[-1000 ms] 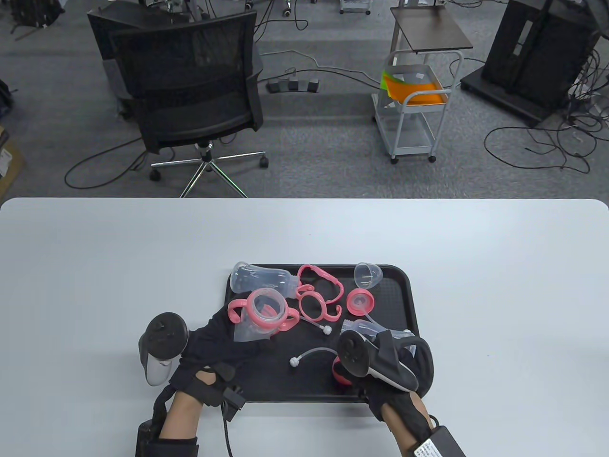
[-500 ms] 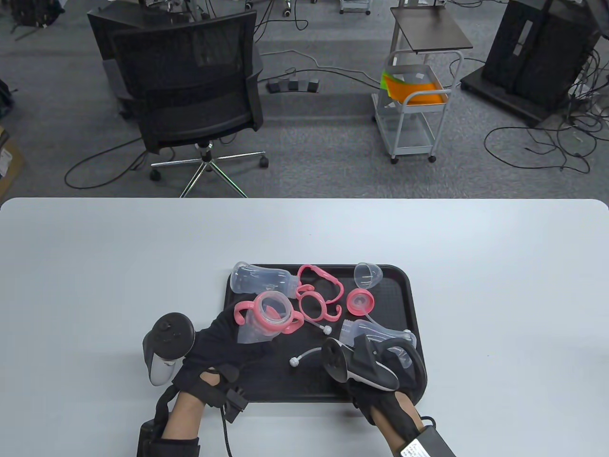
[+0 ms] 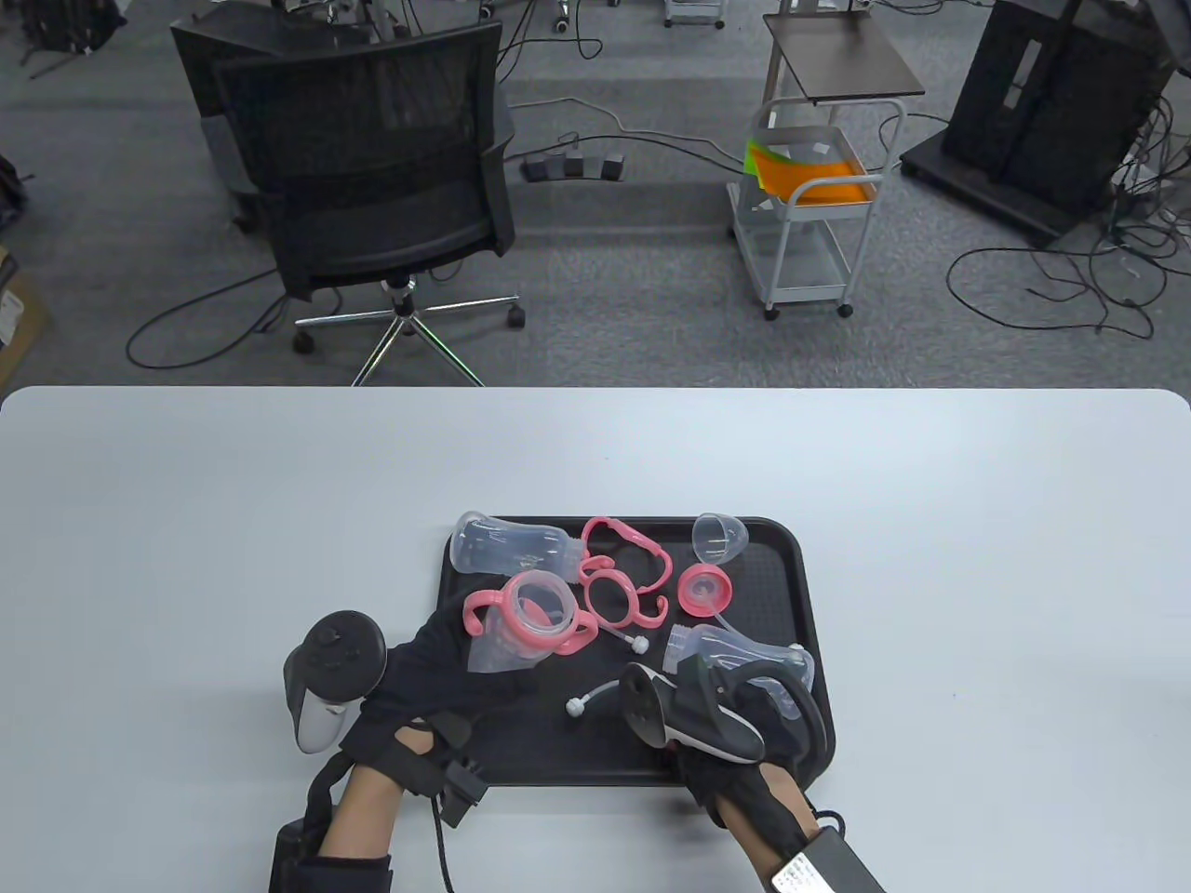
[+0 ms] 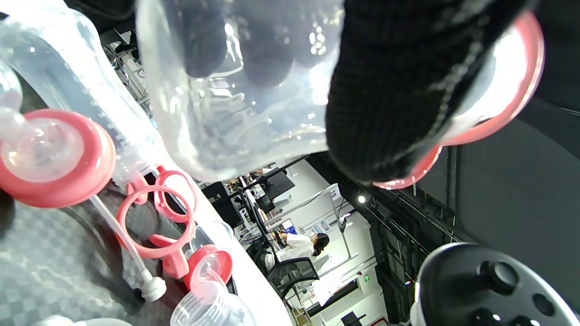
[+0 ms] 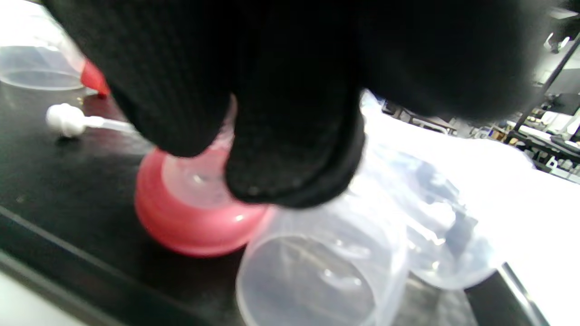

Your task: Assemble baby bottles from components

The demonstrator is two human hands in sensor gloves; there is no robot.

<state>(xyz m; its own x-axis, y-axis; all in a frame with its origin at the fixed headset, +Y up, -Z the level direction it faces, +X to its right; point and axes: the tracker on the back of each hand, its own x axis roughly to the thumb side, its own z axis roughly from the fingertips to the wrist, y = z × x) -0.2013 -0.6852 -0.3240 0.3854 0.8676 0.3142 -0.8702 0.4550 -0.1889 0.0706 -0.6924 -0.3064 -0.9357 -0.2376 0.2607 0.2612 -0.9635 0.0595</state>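
Note:
My left hand point(image 3: 437, 674) holds a clear bottle point(image 3: 516, 633) with a pink handled collar point(image 3: 530, 609), tilted above the tray's left side. In the left wrist view my fingers point(image 4: 398, 90) wrap the bottle point(image 4: 235, 113). My right hand point(image 3: 735, 730) is low over the tray's near right part. In the right wrist view its fingertips point(image 5: 294, 149) pinch the nipple of a pink nipple cap point(image 5: 195, 222) that sits on the tray; a clear dome cap point(image 5: 317, 271) lies against it. The table view hides this cap under the hand.
On the black tray point(image 3: 802, 595) lie a clear bottle point(image 3: 512, 547), a pink handle ring point(image 3: 619, 581), a pink cap with a straw point(image 3: 704, 591), a clear dome point(image 3: 719, 537), another clear bottle point(image 3: 744, 656) and a straw with a white end point(image 3: 595, 696).
My right hand has shifted left and settled lower, now covering the pink nipple cap. My left hand has carried the bottle slightly to the right.

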